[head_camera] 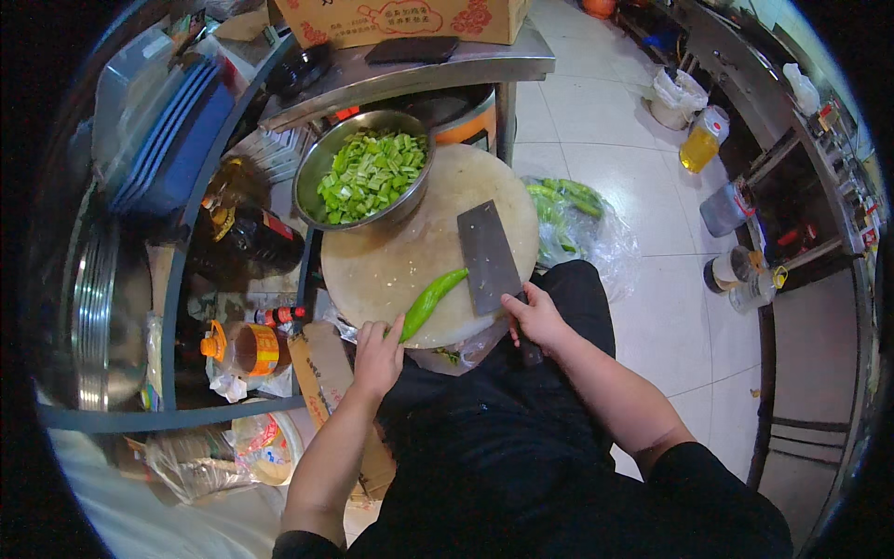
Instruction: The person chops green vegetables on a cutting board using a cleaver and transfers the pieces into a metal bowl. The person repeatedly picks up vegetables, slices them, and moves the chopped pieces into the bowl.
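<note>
A long green chili pepper (433, 305) lies on a round, pale chopping board (377, 279). My left hand (379, 355) grips its near end at the board's front left edge. In my right hand (536, 318) is the handle of a Chinese cleaver (489, 255). Its broad dark blade rests flat-looking over the board's right side, close to the pepper's far tip. A steel bowl (302, 183) overlaps the board's far left part and holds many chopped green pieces (374, 175). Small pale bits are scattered on the board.
Right of the board, a clear plastic bag (614, 251) with whole green peppers (569, 195) sits on the tiled floor (642, 307). A steel table (489, 64) carries a cardboard box (412, 21) beyond the bowl. Shelving with bottles (258, 349) and blue trays (181, 140) stands left.
</note>
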A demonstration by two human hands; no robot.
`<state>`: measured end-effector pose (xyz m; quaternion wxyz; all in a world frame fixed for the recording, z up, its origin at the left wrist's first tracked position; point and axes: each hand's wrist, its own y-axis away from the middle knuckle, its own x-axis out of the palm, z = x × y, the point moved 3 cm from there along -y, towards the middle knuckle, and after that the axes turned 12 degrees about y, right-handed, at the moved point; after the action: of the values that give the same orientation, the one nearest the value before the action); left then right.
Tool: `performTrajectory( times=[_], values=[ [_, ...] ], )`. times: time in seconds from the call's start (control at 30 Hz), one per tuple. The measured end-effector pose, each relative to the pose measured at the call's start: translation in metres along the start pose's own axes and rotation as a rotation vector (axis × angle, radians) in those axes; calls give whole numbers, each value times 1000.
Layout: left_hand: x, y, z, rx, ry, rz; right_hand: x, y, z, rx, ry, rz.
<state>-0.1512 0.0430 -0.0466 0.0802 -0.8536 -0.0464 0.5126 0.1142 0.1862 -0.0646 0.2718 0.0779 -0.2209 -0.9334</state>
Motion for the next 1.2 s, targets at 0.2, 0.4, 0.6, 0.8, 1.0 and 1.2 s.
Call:
performTrajectory(
  times=[0.2, 0.4, 0.6, 0.8, 1.0, 1.2],
  values=[
    [3, 0, 3, -8, -2, 1, -2, 0, -2, -26, -31, -11],
    [4, 1, 4, 4, -30, 9, 0, -5, -1, -3, 47, -15],
    [3, 1, 1, 29, -40, -14, 1, 0, 4, -18, 48, -11],
    [3, 0, 0, 33, -35, -4, 3, -4, 0, -9, 156, -31],
    [2, -1, 2, 21, 17, 0, 5, 2, 2, 19, 75, 61],
    [2, -3, 15, 30, 124, 13, 2, -2, -6, 38, -40, 119]
  ],
)
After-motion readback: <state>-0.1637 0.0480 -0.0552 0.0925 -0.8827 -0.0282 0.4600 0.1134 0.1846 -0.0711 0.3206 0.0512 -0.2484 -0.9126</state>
